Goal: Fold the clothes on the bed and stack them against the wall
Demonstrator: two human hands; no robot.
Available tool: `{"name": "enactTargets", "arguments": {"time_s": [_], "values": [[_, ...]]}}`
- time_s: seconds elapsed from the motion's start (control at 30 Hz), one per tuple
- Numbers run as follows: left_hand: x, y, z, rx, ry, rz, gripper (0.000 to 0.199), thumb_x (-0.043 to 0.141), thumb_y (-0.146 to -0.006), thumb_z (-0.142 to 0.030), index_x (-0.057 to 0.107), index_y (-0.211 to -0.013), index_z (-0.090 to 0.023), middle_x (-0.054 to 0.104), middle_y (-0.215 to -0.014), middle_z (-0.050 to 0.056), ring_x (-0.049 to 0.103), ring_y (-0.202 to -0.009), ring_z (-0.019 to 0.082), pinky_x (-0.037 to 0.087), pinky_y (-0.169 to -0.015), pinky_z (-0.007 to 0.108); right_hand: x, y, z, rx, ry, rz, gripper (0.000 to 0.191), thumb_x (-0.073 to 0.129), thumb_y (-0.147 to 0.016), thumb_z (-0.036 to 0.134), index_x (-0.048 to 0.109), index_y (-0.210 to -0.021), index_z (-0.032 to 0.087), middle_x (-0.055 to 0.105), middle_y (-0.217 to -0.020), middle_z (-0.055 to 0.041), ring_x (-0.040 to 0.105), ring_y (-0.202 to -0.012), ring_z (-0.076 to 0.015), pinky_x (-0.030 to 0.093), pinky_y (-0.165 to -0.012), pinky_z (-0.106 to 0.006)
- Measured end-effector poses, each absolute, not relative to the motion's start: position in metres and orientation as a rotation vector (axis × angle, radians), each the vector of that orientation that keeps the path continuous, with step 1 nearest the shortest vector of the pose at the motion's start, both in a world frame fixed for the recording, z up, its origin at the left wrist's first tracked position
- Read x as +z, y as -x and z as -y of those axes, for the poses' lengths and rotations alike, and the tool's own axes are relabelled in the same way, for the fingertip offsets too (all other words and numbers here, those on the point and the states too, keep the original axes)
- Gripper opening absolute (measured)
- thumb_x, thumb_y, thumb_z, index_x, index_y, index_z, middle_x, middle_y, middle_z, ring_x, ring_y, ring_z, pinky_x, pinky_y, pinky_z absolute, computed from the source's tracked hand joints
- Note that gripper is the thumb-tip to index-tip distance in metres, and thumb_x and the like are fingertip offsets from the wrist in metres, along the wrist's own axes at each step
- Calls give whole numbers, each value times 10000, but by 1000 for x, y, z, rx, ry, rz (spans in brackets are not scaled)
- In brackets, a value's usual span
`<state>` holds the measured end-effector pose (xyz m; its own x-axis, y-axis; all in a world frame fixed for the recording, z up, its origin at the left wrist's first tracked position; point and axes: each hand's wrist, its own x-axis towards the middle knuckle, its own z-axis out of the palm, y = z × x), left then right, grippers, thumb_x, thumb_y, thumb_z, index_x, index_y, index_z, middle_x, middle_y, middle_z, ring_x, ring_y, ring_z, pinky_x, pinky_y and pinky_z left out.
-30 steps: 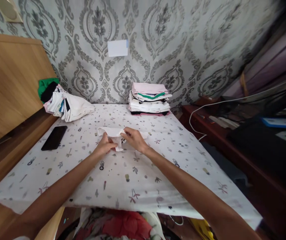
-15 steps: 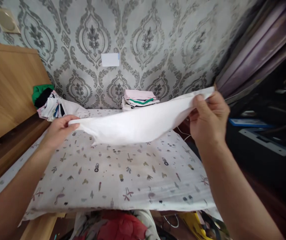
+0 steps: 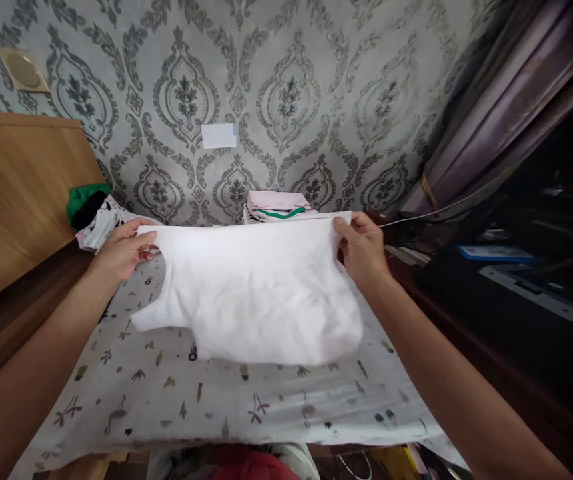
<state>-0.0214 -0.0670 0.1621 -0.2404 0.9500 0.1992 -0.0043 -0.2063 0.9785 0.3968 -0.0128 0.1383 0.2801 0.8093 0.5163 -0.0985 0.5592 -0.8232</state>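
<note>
A white tank top (image 3: 261,293) is stretched sideways between my two hands above the patterned sheet. Its strap end points left, with one strap hanging toward the near left. My left hand (image 3: 125,250) pinches the upper strap between thumb and fingers. At the other end, my right hand (image 3: 363,247) grips the far corner of the hem. The lower part of the cloth hangs loosely over the printed white sheet (image 3: 201,413), and I cannot tell how much of it touches.
Behind the tank top stands a folded clothes stack (image 3: 279,200) against the wall. A heap of clothes (image 3: 99,217) lies at the left beside the wooden panel (image 3: 21,200). To the right are a dark surface with a blue-edged object (image 3: 496,253) and a purple curtain (image 3: 496,113).
The tank top has come down from a raised, slanted strip to a level, spread position. My right hand has moved left and lower; my left hand has shifted slightly.
</note>
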Motion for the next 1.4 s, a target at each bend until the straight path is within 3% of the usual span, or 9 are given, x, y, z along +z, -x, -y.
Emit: {"name": "enactTargets", "arguments": {"time_s": [0.27,0.5,0.63,0.83,0.97,1.03,1.13,1.3,1.4], "values": [[166,35,83,1636,-1399,-1113,191,785,-615,-211,676,-771,-225,703,-844,31,649,-756,172,567,-655,268,112,-412,12,610,792,1327,249,801,-718,433,664,-835,262,697,-810,19,648,-770,-178,537,-727,-321],[87,55,115,786,-1632,-1471,163,698,-683,-366,692,-743,-214,688,-778,30,616,-703,201,475,-623,258,20,-428,69,856,1170,1725,318,762,-722,549,757,-835,252,755,-905,-70,689,-875,-271,545,-860,-431],[60,62,121,513,-1756,-1462,152,559,-690,-308,676,-723,-216,675,-745,18,616,-740,217,465,-691,267,-4,-434,90,893,1236,1902,289,700,-777,525,746,-868,255,737,-993,-88,682,-915,-276,556,-849,-437],[63,36,114,544,-1979,-1488,174,507,-761,-250,661,-837,-224,710,-881,38,640,-854,239,467,-749,275,17,-437,94,879,1207,2164,246,598,-888,455,731,-965,263,672,-1224,-98,636,-1120,-298,518,-958,-464],[52,-17,96,426,-2158,-1331,294,464,-897,-358,623,-1111,-234,673,-1169,98,613,-1054,275,478,-849,329,25,-402,89,690,1168,2259,318,536,-939,490,696,-1099,267,625,-1312,-91,568,-1234,-309,436,-1066,-527],[43,-42,90,333,-2279,-1318,348,449,-919,-389,586,-1194,-227,620,-1252,124,564,-1137,298,459,-925,388,25,-382,88,614,1170,2381,327,523,-950,465,668,-1151,251,609,-1304,-106,565,-1219,-304,458,-1043,-514],[36,-62,96,214,-2378,-1429,298,496,-895,-378,589,-1125,-213,600,-1222,123,527,-1159,322,431,-956,441,24,-368,96,498,1187,2544,273,530,-945,387,651,-1136,234,612,-1209,-124,584,-1129,-292,498,-976,-478],[64,-53,134,68,-2236,-1199,101,541,-873,-309,613,-897,-243,668,-974,20,614,-917,233,454,-772,310,35,-392,119,569,1267,2634,229,499,-963,374,661,-1004,217,657,-991,-85,630,-879,-230,522,-789,-383],[82,-48,132,27,-2108,-1047,148,568,-882,-369,655,-870,-250,708,-908,-5,645,-835,202,445,-694,267,47,-392,114,693,1287,2623,283,488,-975,401,681,-894,210,673,-823,-42,622,-734,-189,501,-705,-330]]}}
